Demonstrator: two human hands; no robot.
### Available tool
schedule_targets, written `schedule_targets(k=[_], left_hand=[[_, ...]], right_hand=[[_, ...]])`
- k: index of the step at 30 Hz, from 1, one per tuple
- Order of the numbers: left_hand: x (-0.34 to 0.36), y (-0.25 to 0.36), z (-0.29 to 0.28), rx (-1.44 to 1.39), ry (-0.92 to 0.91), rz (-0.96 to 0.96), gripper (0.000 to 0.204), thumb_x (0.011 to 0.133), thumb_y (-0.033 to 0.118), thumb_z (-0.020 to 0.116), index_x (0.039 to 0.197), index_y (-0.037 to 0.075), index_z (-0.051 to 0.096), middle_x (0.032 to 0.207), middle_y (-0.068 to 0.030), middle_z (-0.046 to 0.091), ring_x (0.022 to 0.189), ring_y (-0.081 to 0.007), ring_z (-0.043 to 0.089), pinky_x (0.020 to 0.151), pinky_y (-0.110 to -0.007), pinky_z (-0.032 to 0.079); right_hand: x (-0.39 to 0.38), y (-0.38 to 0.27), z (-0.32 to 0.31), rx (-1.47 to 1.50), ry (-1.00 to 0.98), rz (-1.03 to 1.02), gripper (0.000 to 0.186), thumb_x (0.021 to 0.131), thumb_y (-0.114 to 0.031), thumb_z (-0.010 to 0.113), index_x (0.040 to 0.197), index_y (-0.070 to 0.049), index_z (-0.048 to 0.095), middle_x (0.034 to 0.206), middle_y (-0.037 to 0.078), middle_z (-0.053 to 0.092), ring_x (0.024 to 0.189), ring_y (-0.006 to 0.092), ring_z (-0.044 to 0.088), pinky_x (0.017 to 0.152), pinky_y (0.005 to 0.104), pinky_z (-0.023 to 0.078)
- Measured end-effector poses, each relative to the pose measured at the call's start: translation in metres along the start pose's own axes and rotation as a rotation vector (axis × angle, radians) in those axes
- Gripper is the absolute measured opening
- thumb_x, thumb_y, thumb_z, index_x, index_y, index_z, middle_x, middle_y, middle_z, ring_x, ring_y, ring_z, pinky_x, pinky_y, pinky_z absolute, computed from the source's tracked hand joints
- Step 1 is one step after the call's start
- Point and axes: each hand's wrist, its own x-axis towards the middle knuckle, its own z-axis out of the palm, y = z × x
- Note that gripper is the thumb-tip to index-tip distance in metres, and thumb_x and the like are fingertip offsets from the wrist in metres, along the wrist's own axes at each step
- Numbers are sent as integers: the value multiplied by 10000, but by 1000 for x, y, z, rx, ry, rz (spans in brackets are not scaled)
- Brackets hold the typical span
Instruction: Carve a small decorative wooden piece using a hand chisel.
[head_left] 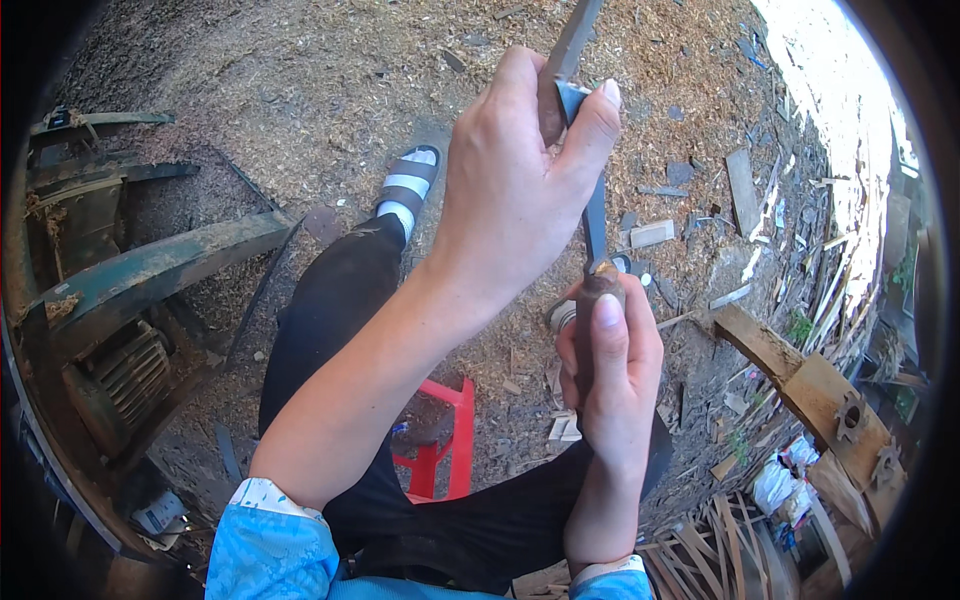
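My right hand (pixel 617 375) is wrapped round the brown wooden handle (pixel 597 290) of a chisel-like tool, its thumb lying along the wood. The tool's narrow dark metal shank (pixel 595 225) runs up behind my left thumb. My left hand (pixel 530 165) is closed higher up, gripping a flat grey-brown strip (pixel 575 40) that sticks out past the fingers. A bluish metal end (pixel 571 97) shows between thumb and strip, touching or very close to it. My left palm hides how the two pieces meet, and I cannot tell the strip's exact kind.
Below my arms stands a red plastic stool (pixel 460 440). Rusty machinery with a green curved beam (pixel 190 255) and a finned motor (pixel 128 375) fills the left. Wood strips (pixel 715 550) and a wooden beam (pixel 820 390) lie at right. Wood chips cover the ground (pixel 300 80).
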Motion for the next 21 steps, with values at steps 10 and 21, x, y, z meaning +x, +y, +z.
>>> schedule_targets(k=[10, 21], left_hand=[[-1, -8, -1, 119, 41, 133, 330, 1020, 326, 636, 860, 51, 548, 595, 23, 515, 535, -63, 481, 490, -272, 378], [-3, 2, 2, -8, 0, -63, 410, 991, 418, 689, 823, 84, 521, 616, 65, 471, 563, -25, 424, 498, -241, 328]], right_hand=[[7, -1, -24, -6, -164, -20, 321, 1082, -327, 513, 1153, -22, 586, 665, -38, 478, 499, 25, 378, 442, 191, 284], [-1, 16, 15, -265, 150, -152, 312, 1057, -280, 589, 1206, -6, 574, 717, -5, 579, 618, 45, 507, 556, 214, 391]])
